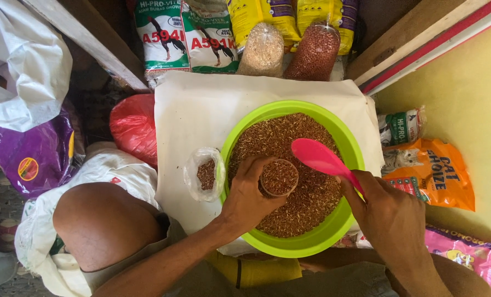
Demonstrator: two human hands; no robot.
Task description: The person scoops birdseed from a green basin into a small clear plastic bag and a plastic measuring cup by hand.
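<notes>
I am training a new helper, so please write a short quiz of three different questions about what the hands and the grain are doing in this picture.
1. True or false: the left hand holds a small cup full of brown grain over the green basin.
2. Multiple choice: what does the right hand hold? A) a metal knife B) a pink scoop C) a glass jar
3. Fill in: the small clear plastic bag with some grain in it stands beside the basin's ____ rim, as seen in the picture.

Key: 1 true; 2 B; 3 left
</notes>
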